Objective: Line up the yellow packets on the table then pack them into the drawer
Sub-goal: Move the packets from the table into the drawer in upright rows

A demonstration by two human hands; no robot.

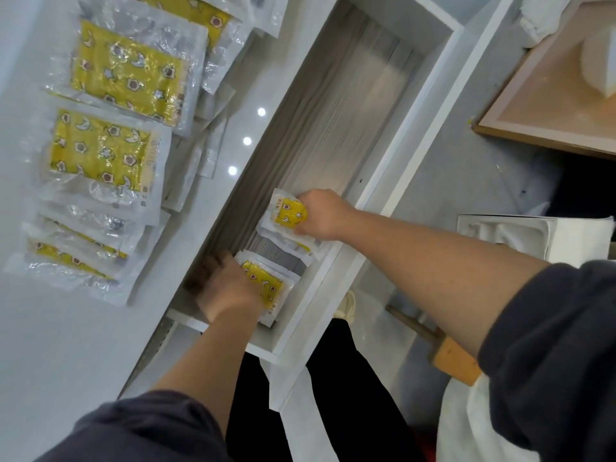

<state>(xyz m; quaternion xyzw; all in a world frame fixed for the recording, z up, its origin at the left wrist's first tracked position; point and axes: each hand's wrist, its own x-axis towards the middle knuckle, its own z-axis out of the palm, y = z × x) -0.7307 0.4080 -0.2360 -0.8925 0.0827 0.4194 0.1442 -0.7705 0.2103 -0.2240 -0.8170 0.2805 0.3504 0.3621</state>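
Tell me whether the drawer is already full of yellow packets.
No: yellow packets lie only at the near end of the drawer, and the rest of its grey floor is bare.

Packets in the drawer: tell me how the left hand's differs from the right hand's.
The left-hand packet lies flat at the drawer's near end, partly under the blurred left hand. The right-hand packet sits farther in, curled in the right hand's grip. Both are yellow, star-and-moon printed.

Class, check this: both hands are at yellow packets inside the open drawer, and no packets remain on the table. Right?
No. The head view shows several yellow packets on the table. The left hand and right hand are indeed at others inside the open drawer.
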